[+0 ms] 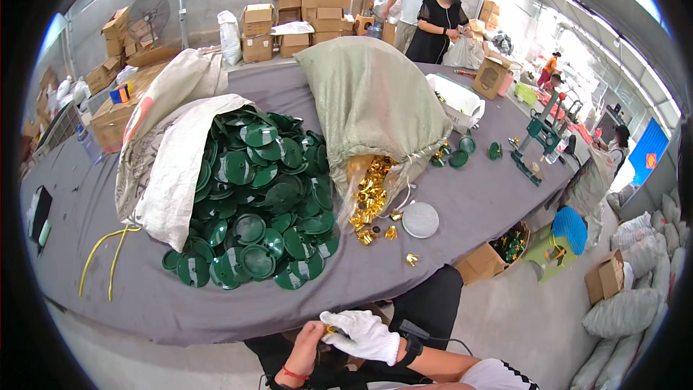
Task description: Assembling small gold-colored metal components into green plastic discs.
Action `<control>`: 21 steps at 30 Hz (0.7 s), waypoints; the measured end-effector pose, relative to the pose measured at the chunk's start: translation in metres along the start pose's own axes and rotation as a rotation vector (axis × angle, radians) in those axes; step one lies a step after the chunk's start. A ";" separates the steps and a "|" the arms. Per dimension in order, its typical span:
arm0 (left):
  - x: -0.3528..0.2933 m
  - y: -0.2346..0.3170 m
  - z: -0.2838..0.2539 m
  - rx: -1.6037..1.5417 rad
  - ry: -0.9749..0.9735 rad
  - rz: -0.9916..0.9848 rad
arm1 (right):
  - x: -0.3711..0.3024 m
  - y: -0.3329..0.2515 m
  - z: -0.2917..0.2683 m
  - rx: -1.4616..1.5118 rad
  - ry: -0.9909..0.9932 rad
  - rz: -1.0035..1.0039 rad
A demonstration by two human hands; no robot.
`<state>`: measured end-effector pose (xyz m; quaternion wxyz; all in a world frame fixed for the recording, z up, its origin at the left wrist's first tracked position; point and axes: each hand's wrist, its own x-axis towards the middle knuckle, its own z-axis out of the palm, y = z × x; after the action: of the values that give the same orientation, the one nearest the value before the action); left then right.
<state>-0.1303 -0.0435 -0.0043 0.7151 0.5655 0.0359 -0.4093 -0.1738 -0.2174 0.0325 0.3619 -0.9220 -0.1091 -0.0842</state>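
Two hands meet at the lower edge of the view, below the near rim of the grey table (447, 202): the left hand (307, 350), bare with a red cord at the wrist, and the right hand (363, 335), in a white glove with a dark band behind it. Both pinch a small gold piece (330, 330) between their fingertips; it is shiny, yellow-metallic and largely hidden by the fingers, so its exact shape cannot be told. Fingers of both hands are curled closed around it, held over the person's dark lap and clear of the table. On the table, well apart from the hands, a white woven sack (170, 166) lies on its side and spills a heap of dark green round lids (260, 209), flat discs with raised rims and glossy faces. Beside it to the right, a pale green sack (372, 105) spills gold pieces (369, 198) of the same shiny yellow; a few lie loose near a white round lid (420, 219). Under the table's right edge stands a cardboard box (485, 260) with green and gold parts inside.
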 end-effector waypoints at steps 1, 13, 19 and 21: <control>0.002 -0.004 -0.003 -0.002 0.001 0.001 | -0.001 -0.004 -0.002 0.045 -0.030 0.020; 0.004 -0.010 -0.004 -0.493 -0.207 -0.018 | -0.029 -0.001 0.022 0.330 -0.104 0.106; 0.011 -0.015 -0.004 -0.617 -0.236 -0.099 | -0.034 -0.008 0.010 0.476 -0.174 0.258; 0.010 -0.015 -0.002 -0.569 -0.214 -0.107 | -0.034 -0.004 0.008 0.108 -0.210 0.080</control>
<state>-0.1324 -0.0482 -0.0224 0.8218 0.2936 0.1034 -0.4772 -0.2066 -0.2135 0.0213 0.4008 -0.9084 -0.1141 0.0334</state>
